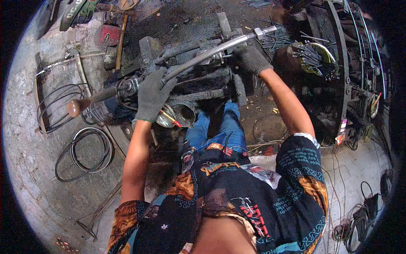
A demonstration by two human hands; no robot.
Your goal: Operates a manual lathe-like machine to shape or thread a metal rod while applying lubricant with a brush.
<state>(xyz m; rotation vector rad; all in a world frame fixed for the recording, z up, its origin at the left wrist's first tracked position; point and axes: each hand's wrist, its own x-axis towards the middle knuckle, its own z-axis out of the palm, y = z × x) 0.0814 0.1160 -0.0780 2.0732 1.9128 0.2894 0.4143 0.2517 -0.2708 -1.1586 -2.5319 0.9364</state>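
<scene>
A long bright metal rod (207,54) slants from lower left to upper right over a dark, grimy metal machine frame (203,95). Its far end is threaded and carries a nut (258,33). My left hand (153,95), in a grey glove, is closed around the rod's lower part. Left of that hand, a bar with a rounded wooden handle (76,107) sticks out; whether it joins the rod is hidden by the glove. My right hand (253,60), also gloved, is just below the rod near the nut, its fingertips hidden against the dark frame.
Thin metal rods fill a round container (315,59) at right, beside a tall metal rack (344,72). A coiled cable (92,149) lies on the left floor. A hammer (80,70) and a red block (107,35) are at upper left. Below the frame sits a metal bowl (184,113).
</scene>
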